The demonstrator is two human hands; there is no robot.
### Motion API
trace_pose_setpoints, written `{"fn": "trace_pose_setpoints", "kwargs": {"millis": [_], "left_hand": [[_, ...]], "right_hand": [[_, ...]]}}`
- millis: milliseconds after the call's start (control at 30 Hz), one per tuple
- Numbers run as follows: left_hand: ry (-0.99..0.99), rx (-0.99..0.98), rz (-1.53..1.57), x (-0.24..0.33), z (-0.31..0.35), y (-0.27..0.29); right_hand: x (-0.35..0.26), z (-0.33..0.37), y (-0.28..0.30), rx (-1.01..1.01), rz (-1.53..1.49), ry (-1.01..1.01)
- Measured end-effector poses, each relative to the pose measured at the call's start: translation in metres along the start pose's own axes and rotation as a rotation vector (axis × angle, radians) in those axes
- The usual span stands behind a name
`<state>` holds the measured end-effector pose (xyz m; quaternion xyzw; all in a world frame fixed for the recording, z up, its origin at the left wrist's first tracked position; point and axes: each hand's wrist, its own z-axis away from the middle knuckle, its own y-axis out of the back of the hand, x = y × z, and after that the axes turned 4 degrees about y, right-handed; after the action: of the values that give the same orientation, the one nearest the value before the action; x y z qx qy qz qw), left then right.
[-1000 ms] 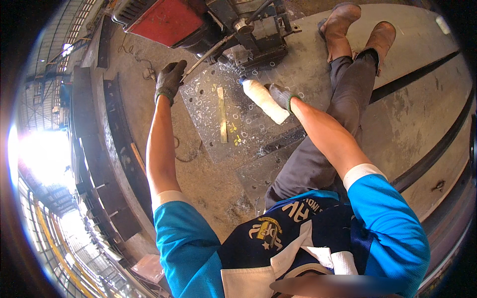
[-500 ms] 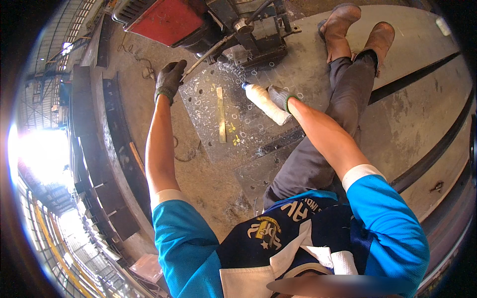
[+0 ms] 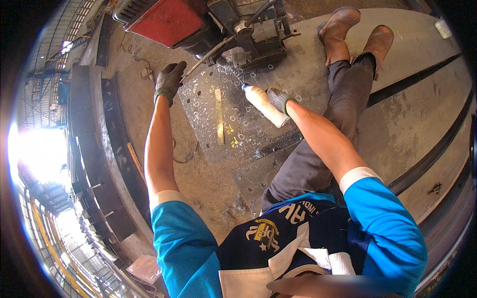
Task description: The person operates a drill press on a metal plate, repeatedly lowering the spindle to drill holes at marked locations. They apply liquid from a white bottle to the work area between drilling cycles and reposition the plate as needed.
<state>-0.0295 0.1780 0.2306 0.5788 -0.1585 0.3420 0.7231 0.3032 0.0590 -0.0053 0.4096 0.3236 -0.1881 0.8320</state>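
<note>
My left hand (image 3: 170,80), in a dark work glove, is at the lower end of a metal feed lever (image 3: 208,57). Its fingers look bent around that end, though the grip is partly hidden. The lever runs up to the hub of a red and black drilling machine (image 3: 169,22). In my gloved right hand (image 3: 280,98) is a whitish squeeze bottle (image 3: 261,103), tilted with its blue cap toward the machine's base. Beneath lies a dark steel plate (image 3: 206,116) with chalk circles, holes and wet whitish spatter. A narrow brass-coloured strip (image 3: 219,116) rests on it.
My outstretched legs and brown boots (image 3: 340,30) lie across large steel sheets (image 3: 402,119) with dark gaps between them. A white cylindrical thing (image 3: 442,29) is at the far right. Long steel sections (image 3: 119,124) line the left side. A cable (image 3: 144,69) lies on the floor.
The whole view has shifted very slightly. Both hands, the bottle and the lever keep nearly the same places.
</note>
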Motion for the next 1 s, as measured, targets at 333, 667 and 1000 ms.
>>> {"fn": "trace_pose_setpoints", "kwargs": {"millis": [333, 667, 1000], "left_hand": [[-0.009, 0.018, 0.083, -0.004, 0.001, -0.003], [0.018, 0.015, 0.045, -0.004, 0.0, -0.001], [-0.01, 0.015, 0.021, -0.005, 0.002, -0.003]], "right_hand": [[-0.004, 0.007, 0.006, 0.09, -0.12, 0.03], [0.018, -0.024, -0.015, 0.004, 0.247, 0.147], [0.019, -0.017, -0.017, 0.041, -0.132, -0.059]]}}
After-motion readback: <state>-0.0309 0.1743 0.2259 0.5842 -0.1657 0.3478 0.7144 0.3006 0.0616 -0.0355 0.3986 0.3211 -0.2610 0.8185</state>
